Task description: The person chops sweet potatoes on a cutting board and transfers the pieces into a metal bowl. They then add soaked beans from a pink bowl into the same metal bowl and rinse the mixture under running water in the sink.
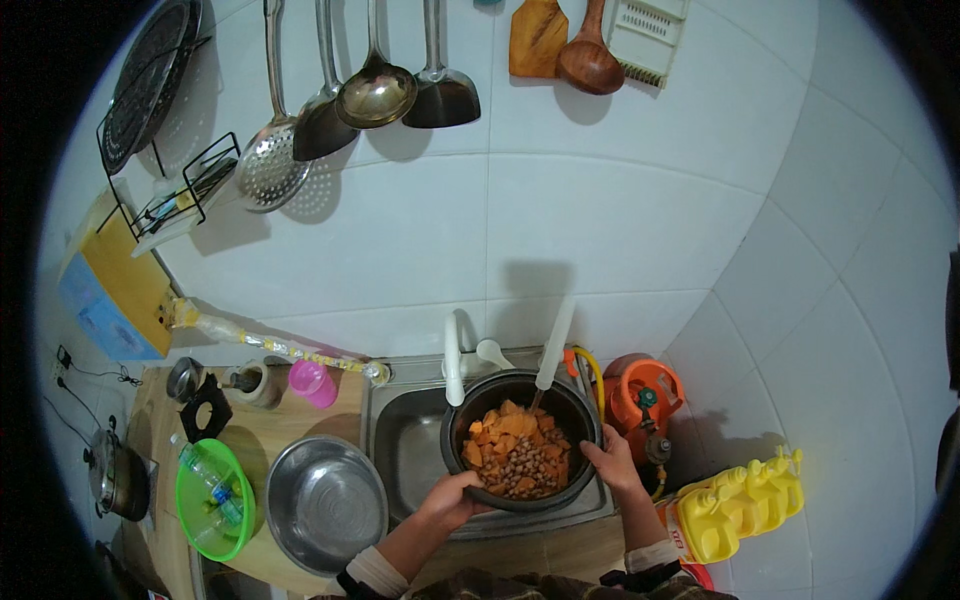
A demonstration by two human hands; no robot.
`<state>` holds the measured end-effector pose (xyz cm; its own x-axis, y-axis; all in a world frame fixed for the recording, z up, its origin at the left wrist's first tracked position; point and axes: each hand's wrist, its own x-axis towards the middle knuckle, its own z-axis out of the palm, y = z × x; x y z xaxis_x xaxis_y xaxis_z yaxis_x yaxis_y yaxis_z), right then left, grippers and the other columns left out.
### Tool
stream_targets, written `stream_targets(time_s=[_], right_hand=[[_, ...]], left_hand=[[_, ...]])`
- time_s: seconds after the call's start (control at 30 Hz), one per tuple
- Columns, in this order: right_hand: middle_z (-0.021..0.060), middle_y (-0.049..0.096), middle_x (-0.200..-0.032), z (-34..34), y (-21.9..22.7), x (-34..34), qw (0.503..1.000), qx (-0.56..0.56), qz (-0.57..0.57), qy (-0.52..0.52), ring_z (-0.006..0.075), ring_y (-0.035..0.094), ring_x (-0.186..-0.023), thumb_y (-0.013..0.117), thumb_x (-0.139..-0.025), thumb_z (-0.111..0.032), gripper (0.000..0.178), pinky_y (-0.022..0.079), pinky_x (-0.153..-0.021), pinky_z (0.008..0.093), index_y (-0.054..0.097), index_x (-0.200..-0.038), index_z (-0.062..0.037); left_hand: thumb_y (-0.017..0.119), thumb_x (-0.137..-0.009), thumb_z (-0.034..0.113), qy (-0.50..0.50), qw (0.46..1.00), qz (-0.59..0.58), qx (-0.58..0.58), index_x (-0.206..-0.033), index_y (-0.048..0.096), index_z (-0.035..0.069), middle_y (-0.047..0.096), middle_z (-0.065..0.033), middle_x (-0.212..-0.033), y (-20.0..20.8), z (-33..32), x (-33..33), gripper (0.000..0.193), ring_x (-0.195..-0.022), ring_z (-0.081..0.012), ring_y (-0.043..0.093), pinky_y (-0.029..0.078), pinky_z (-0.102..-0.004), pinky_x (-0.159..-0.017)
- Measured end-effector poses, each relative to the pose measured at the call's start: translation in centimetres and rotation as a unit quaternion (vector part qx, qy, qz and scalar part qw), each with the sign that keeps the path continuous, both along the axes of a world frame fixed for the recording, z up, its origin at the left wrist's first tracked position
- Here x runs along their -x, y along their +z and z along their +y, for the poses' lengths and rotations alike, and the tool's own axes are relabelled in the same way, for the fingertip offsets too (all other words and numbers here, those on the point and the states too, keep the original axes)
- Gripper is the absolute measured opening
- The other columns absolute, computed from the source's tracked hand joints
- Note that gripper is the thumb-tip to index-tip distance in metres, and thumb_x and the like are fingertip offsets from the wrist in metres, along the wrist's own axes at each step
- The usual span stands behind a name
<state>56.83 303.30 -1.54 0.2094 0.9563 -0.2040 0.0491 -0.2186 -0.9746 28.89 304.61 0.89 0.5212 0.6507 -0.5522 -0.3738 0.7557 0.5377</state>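
Observation:
Over the sink point(405, 425) I hold a round dark cooking pot point(592, 425) by its rim. Inside lie orange chunks point(515, 420), perhaps pumpkin or sweet potato, and a heap of small brown beans or peanuts point(530, 465). My left hand point(452, 502) grips the near left rim, thumb on top. My right hand point(612, 460) is closed on the right rim. Above the pot's far side is a white tap spout point(555, 345), with what looks like a thin stream falling from it into the pot. Both hands' undersides are hidden.
A second white spout point(453, 360) stands left of the pot. On the left counter are a steel basin point(327, 505), a green basin point(240, 490) with plastic bottles and a pink cup point(313, 383). An orange gas cylinder point(648, 385) and yellow jugs point(740, 505) stand right.

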Motion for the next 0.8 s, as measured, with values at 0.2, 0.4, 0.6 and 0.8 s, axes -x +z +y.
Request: stream_targets(time_s=[0.2, 0.4, 0.6, 0.8], right_hand=[[0.0092, 0.057, -0.098, 1.3, -0.6, 0.3, 0.999, -0.007, -0.049, -0.019, 0.0146, 0.054, -0.086, 0.056, -0.081, -0.010, 0.040, 0.043, -0.077, 0.0275, 0.044, -0.114, 0.0080], [0.0189, 0.049, -0.114, 1.9, 1.3, 0.9, 0.997, 0.057, -0.046, 0.020, 0.0216, 0.050, -0.101, 0.059, -0.080, -0.020, 0.064, 0.040, -0.085, 0.0314, 0.029, -0.127, 0.0115], [0.0212, 0.047, -0.120, 2.8, 0.5, 1.5, 0.995, 0.076, -0.048, 0.032, 0.0236, 0.048, -0.107, 0.059, -0.079, -0.021, 0.067, 0.039, -0.089, 0.0319, 0.026, -0.129, 0.0109], [0.0210, 0.049, -0.118, 2.7, 0.5, 1.7, 0.997, 0.065, -0.025, 0.027, 0.0238, 0.049, -0.106, 0.059, -0.079, -0.019, 0.068, 0.039, -0.088, 0.0310, 0.025, -0.130, 0.0109]], left_hand=[[0.048, -0.077, 0.008, 0.013, 1.000, 0.001, 0.010, -0.118, 0.041, -0.001, 0.048, -0.0134, -0.117, -0.2, 0.2, -0.1, 0.043, -0.102, -0.0285, 0.051, 0.044, -0.0444, -0.083], [0.050, -0.076, 0.008, 0.038, 0.999, -0.022, 0.028, -0.119, 0.039, -0.001, 0.047, -0.0138, -0.117, -1.3, 0.3, 0.3, 0.045, -0.102, -0.0302, 0.051, 0.044, -0.0458, -0.085], [0.051, -0.076, 0.008, 0.056, 0.998, -0.004, 0.041, -0.118, 0.040, -0.001, 0.049, -0.0147, -0.114, -1.4, 0.4, 0.9, 0.044, -0.100, -0.0294, 0.052, 0.046, -0.0447, -0.084], [0.052, -0.079, 0.009, 0.070, 0.996, -0.005, 0.053, -0.116, 0.041, -0.003, 0.050, -0.0143, -0.112, -0.5, 0.3, 1.1, 0.041, -0.095, -0.0266, 0.055, 0.050, -0.0403, -0.080]])
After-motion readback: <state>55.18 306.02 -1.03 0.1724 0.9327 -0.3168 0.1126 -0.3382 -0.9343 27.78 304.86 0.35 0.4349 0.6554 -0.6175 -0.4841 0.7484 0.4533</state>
